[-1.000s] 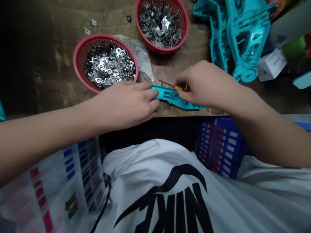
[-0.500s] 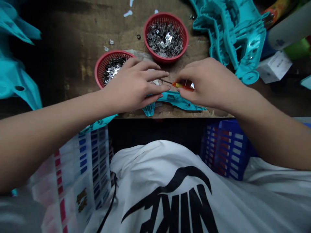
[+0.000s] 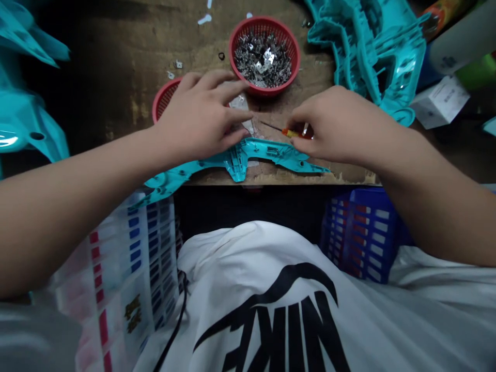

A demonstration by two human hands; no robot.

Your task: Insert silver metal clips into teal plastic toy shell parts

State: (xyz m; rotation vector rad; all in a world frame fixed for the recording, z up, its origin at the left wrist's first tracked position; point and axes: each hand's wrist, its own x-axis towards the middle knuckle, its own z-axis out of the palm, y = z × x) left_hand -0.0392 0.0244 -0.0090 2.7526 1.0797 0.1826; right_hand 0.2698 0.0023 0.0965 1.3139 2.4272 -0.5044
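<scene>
My right hand (image 3: 341, 121) is closed around the orange and yellow handle of a small screwdriver (image 3: 291, 133). Its thin shaft points left, above a long teal plastic part (image 3: 271, 149) lying along the table's front edge. My left hand (image 3: 201, 116) is open, fingers spread, over the left red basket (image 3: 165, 101) and mostly covering it. The left thumb reaches the upper edge of the teal part; whether it touches I cannot tell. A clear plastic bag (image 3: 241, 103) lies under the left fingertips.
Behind my hands stands another red basket (image 3: 293, 64), full of small metal clips. Teal mouldings are stacked at the right (image 3: 405, 77) and far left (image 3: 31, 121). A white box (image 3: 442, 103) is at the right. Below the table are a white crate (image 3: 116, 268) and a blue crate (image 3: 360, 232).
My left hand has drawn back left and slightly up, away from the screwdriver's tip, uncovering more of the teal part. My right hand has shifted slightly right with the screwdriver.
</scene>
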